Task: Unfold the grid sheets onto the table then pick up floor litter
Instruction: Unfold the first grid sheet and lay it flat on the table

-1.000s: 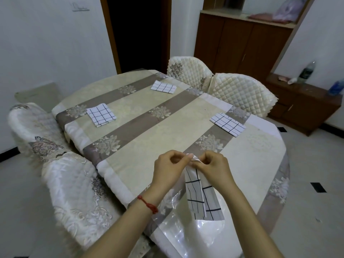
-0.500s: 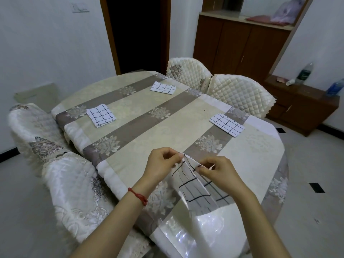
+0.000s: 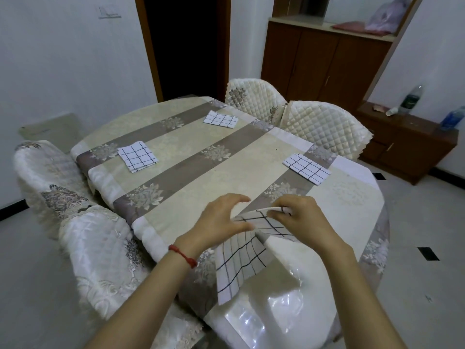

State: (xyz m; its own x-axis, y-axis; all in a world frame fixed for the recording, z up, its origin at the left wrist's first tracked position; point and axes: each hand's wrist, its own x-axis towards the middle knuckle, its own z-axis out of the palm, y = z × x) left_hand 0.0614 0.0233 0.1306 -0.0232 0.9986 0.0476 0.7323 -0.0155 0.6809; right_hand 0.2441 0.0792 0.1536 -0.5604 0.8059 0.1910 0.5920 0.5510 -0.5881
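A white grid sheet (image 3: 241,258), partly unfolded, lies at the near edge of the table (image 3: 191,172), its lower half draping toward me. My right hand (image 3: 302,220) pinches the sheet's far edge and holds that flap slightly lifted. My left hand (image 3: 221,220) hovers at the sheet's left side with fingers spread; its thumb rests on the cloth without gripping it. Three more grid sheets lie folded on the table: one at the left (image 3: 138,156), one at the far side (image 3: 221,119), one at the right (image 3: 305,168).
Quilted chairs stand at the left (image 3: 75,222) and at the far side (image 3: 254,99), (image 3: 324,129). A brown cabinet (image 3: 327,59) and a low sideboard (image 3: 407,142) holding bottles (image 3: 411,99) line the right wall. A dark doorway (image 3: 186,46) is behind the table.
The sheet, held up folded between both hands, has opened out and come down onto the table edge. My left hand let go of it and spread its fingers; my right hand keeps its pinch.
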